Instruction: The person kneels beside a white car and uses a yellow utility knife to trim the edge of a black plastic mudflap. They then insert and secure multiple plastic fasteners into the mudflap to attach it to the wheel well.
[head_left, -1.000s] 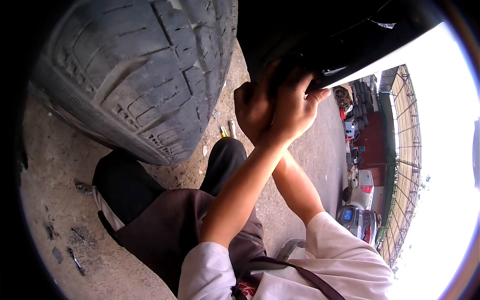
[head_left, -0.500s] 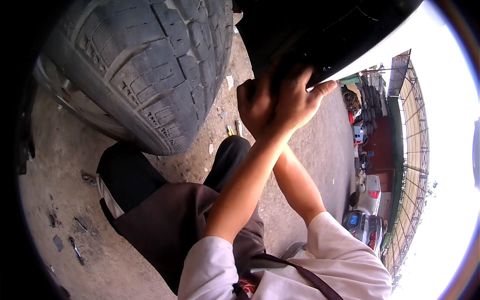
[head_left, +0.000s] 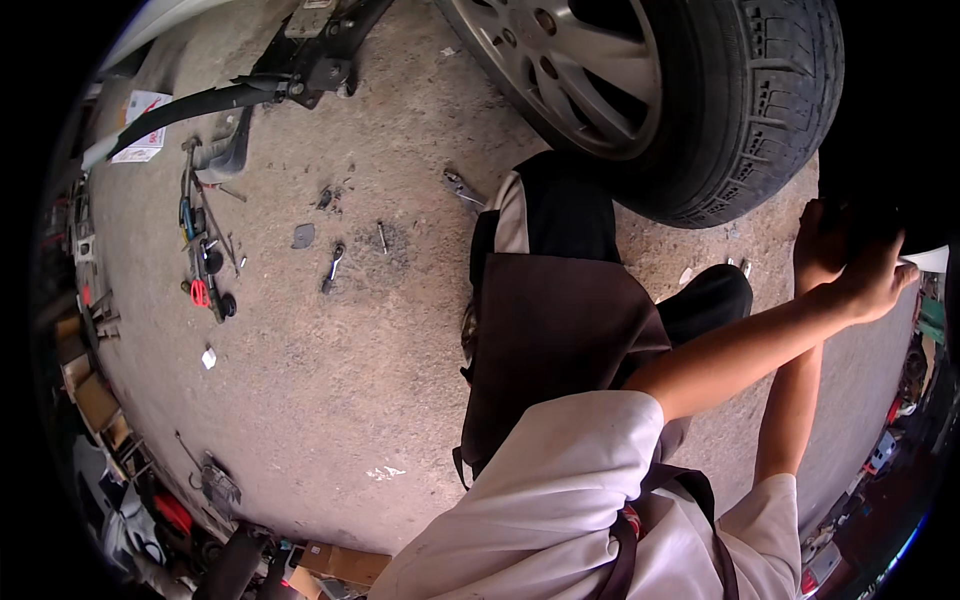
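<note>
My crossed forearms reach up to a black car body part (head_left: 880, 110), so dark that its shape is hard to make out. My left hand (head_left: 868, 285) lies over the right wrist, farther right in the view. Its thumb sticks out beside a white edge, while its curled fingers run into the dark. My right hand (head_left: 818, 248) is closed at the same dark part. Whatever either hand grips is hidden in shadow. Left of the hands stands a car wheel (head_left: 790, 110), a worn black tyre on a silver spoked rim (head_left: 610, 65).
My bent knees are below the wheel. Pliers (head_left: 462, 187) lie by my knee, with a ratchet (head_left: 333, 268) further left. Hand tools, including red-handled scissors (head_left: 199, 292), lie near a jack-like metal frame (head_left: 318, 75). Cardboard boxes (head_left: 345, 565) and scrap line the rim.
The view has swung left, so the wheel and my hands appear farther right and more floor shows. My arms stay crossed, with both hands at the dark body part.
</note>
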